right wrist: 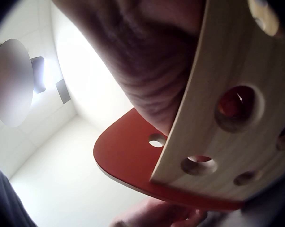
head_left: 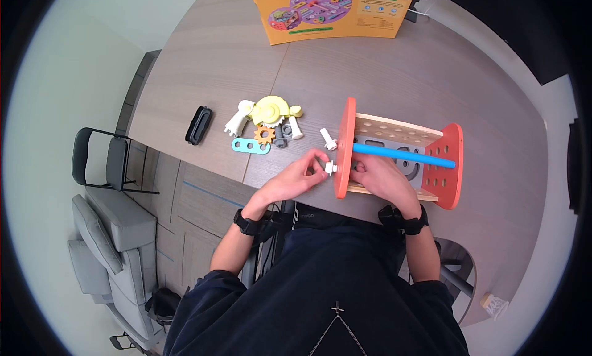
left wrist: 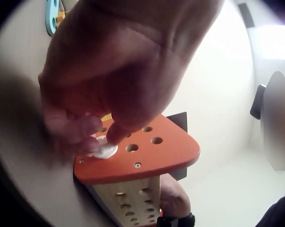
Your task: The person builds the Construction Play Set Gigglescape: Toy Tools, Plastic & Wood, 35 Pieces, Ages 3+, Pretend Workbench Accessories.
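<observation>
At red end panel (head_left: pixel 345 124) of toolbox (head_left: pixel 394 126), left hand (head_left: pixel 302 176) pinches small white piece (head_left: pixel 330 168) against outer face; right hand (head_left: pixel 385 177) reaches inside, fingertips hidden, grip can't be told. Toolbox stands on counter (head_left: pixel 505 158), blue rod (head_left: pixel 404 155) running through. White bolt (head_left: pixel 328 139) lies just beside panel. Danger: off-centre push could skew piece, or toolbox nudge could send bolt rolling.

The toy toolbox (head_left: pixel 398 155) has orange-red end panels (head_left: pixel 346 147), pale grained wooden slats (head_left: pixel 399 129) patterned with round holes, and a bright blue rod (head_left: pixel 425 160); the bolt (head_left: pixel 330 168) at one panel is white. The grey-brown table (head_left: pixel 185 66) shows wood grain, the toothed disc (head_left: pixel 270 111) pale yellow, the gear (head_left: pixel 264 135) orange, the three-holed strip (head_left: pixel 251 146) teal, the box (head_left: pixel 364 28) yellow-orange with purple and green print.
</observation>
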`<action>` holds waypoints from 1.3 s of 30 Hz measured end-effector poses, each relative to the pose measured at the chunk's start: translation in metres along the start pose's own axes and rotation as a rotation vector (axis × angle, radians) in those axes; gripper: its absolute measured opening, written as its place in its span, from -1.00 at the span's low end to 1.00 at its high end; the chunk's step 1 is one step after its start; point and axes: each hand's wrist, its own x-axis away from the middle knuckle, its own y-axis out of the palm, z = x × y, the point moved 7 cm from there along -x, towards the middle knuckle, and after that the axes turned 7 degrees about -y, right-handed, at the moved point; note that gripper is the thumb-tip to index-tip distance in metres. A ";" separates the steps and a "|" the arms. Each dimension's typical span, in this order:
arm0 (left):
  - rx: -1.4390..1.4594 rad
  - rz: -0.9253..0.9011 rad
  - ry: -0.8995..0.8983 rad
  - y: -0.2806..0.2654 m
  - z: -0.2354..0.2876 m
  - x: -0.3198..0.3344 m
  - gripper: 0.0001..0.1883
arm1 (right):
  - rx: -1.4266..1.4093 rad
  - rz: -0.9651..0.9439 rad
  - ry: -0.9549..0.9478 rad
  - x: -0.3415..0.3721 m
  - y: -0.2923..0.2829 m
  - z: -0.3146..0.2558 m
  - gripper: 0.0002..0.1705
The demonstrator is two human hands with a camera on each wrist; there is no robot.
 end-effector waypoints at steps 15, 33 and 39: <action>0.041 0.035 0.039 0.000 0.005 -0.004 -0.74 | -0.022 0.015 0.001 0.000 0.001 0.001 -0.63; -0.024 -0.112 -0.256 0.000 -0.014 -0.013 -0.73 | -0.007 0.010 0.016 0.000 -0.001 0.001 -0.62; -0.037 0.003 0.089 0.002 0.001 -0.005 -0.72 | -0.014 0.016 0.010 0.000 0.000 0.000 -0.62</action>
